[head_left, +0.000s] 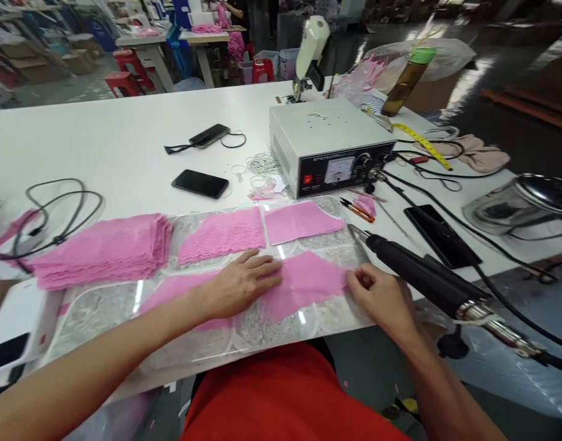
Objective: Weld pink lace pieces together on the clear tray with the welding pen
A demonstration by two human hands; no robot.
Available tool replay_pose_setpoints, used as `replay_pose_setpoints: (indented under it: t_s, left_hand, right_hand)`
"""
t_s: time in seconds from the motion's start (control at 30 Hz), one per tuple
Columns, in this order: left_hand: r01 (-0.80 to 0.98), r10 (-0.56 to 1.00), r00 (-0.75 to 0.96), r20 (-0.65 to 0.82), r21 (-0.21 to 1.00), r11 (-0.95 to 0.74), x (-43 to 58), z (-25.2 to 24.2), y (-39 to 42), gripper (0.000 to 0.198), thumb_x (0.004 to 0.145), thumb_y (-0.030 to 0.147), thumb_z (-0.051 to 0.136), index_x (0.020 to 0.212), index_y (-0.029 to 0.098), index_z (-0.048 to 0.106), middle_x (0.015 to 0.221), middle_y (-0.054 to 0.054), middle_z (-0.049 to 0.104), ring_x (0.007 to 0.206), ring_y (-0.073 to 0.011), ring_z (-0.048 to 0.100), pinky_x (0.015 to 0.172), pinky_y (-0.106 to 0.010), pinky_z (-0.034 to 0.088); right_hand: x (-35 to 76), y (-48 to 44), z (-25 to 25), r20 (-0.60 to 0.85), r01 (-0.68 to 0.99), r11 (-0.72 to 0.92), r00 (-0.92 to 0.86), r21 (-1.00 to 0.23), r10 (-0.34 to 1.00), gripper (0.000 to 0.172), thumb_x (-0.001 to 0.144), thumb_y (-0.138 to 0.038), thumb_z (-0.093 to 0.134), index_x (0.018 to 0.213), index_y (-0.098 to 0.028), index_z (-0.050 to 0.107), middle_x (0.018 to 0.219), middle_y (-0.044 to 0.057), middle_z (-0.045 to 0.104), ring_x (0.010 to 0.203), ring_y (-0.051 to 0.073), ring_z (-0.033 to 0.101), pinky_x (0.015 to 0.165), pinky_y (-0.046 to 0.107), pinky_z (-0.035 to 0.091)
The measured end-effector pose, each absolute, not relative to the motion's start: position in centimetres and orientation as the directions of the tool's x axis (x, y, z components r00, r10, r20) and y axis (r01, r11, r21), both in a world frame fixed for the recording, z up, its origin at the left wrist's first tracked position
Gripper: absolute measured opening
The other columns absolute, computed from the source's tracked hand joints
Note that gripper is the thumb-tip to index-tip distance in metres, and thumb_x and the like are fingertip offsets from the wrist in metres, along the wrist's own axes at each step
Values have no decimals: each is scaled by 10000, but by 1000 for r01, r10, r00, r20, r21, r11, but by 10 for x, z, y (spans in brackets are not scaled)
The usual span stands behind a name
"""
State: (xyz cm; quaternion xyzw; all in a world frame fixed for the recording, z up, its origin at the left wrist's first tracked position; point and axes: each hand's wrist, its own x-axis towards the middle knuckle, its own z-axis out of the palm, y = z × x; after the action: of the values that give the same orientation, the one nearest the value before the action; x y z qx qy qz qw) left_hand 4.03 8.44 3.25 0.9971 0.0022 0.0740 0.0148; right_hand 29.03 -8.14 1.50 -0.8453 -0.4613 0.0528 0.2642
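Note:
A pink fabric piece (303,283) lies flat on the glossy marbled sheet (329,315) in front of me. My left hand (244,282) rests palm down, its outstretched fingers touching the left edge of that piece. At the piece's right corner, my right hand (377,294) pinches the tip between thumb and forefinger. Another pink piece (174,291) lies partly hidden beneath my left wrist. Behind my hands are a scalloped pink stack (225,233) and a smooth pink piece (301,222). A thicker pink stack (110,248) sits farther left.
A black handheld tool (423,269) with a thin metal tip lies right of my right hand, cabled to a grey control box (331,141). Phones (200,184) (441,236), an orange cutter (358,210), a steel pot (522,205) and a bottle (407,82) stand around the white table (124,135).

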Motion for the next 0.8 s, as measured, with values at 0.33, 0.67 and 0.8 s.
replay_pose_setpoints:
  t_s: [0.33,0.67,0.8]
  left_hand:
    - [-136,-131,991,39,195,-971,50,39,93,391,1010,299,427,1389,269,521,1503,-68,451,1417,-260,382,1203,-473,225]
    - [-188,-205,976,-67,209,-960,45,41,108,506,982,160,426,1449,354,430,1547,8,379,1476,-219,261,1233,-437,118]
    - [-222,-236,971,-47,198,-955,45,43,111,515,968,148,434,1441,351,443,1539,7,395,1470,-217,279,1228,-431,149]
  right_hand:
    - [292,-112,3,436,833,-109,390,-543,811,130,890,-261,553,920,-201,664,739,23,674,595,111,610,599,226,497]
    - [293,-123,-19,648,955,92,119,-281,752,300,829,-83,619,1077,-246,662,931,55,674,807,162,654,703,276,554]
    - [295,-125,-24,666,957,108,103,-268,739,321,814,-62,630,1085,-232,649,966,66,660,785,153,634,694,277,548]
